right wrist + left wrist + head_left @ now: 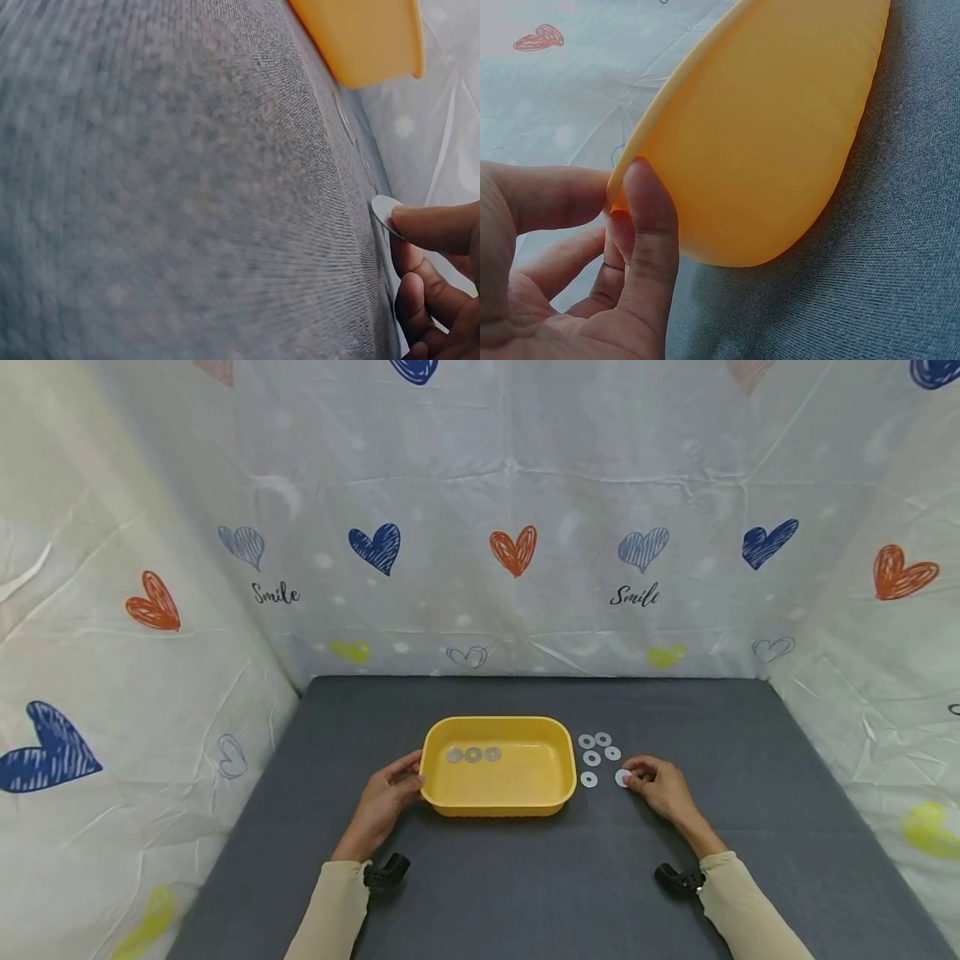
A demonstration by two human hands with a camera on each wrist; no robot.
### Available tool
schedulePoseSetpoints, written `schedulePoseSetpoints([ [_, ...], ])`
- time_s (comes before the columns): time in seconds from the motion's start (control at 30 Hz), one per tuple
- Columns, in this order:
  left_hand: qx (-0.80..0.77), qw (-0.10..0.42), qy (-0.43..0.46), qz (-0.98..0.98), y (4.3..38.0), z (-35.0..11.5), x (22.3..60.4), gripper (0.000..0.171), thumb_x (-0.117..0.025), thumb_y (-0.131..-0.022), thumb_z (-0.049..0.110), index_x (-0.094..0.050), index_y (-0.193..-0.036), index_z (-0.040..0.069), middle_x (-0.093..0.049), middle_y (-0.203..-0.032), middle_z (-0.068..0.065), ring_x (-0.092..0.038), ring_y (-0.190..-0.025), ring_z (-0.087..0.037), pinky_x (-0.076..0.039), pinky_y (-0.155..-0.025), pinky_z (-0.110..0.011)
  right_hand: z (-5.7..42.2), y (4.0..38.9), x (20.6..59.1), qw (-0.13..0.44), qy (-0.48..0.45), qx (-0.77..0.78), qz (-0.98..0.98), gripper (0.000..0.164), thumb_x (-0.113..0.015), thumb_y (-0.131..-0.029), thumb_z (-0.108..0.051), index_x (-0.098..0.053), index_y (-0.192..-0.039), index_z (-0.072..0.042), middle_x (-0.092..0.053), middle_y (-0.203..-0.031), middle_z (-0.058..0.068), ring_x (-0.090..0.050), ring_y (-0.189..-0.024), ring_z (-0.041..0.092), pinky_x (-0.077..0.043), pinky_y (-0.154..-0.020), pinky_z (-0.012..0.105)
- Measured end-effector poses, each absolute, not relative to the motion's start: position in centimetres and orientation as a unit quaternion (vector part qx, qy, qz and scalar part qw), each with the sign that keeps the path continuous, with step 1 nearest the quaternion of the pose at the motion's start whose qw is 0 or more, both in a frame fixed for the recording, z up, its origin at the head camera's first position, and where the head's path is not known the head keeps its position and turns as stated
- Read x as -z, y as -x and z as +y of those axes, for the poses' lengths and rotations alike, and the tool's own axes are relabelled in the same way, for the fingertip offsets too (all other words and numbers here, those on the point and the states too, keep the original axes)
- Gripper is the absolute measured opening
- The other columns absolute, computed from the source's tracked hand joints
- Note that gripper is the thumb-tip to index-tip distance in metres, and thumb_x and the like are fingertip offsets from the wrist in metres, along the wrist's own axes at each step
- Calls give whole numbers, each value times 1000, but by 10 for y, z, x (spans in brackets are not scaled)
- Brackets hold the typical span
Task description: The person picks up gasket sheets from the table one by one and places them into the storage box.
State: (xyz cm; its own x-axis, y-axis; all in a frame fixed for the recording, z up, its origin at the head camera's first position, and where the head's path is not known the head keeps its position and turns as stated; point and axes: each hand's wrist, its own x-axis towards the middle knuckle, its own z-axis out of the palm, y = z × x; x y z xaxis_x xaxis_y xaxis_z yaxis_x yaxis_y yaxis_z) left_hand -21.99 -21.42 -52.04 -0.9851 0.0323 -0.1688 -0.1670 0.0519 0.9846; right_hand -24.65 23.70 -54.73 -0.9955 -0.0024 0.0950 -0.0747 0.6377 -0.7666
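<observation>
A yellow plastic tray (525,777) stands on the dark cloth, with three flat grey washers (473,755) in a row inside it. My left hand (386,800) pinches the rim at the tray's left end; in the left wrist view the thumb (651,225) lies on the outer wall. Right of the tray, several washers (591,758) lie loose on the cloth. Between thumb and fingers my right hand (660,789) pinches one pale washer (385,213), tilted close to the cloth. Its centre hole is not visible in the right wrist view.
Dark grey cloth (480,885) covers the table. Behind it and on both sides hangs a white curtain (450,502) printed with hearts. A black wrist device (386,871) sits on the left arm and another wrist device (678,880) on the right.
</observation>
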Motion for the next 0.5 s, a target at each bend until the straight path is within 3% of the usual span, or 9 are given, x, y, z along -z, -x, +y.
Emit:
schedulePoseSetpoints([
  [0.5,-688,71,47,720,218,-214,521,53,-59,-95,6,-46,-146,11,-48,-127,-18,-57,-108,-30,-55,-80,-23,228,246,535,43,-4,-478,-877,16,-72,-87,-7,-71,-102,-2,-67,-84,7,-56,-70,3,-44,-63,19],
])
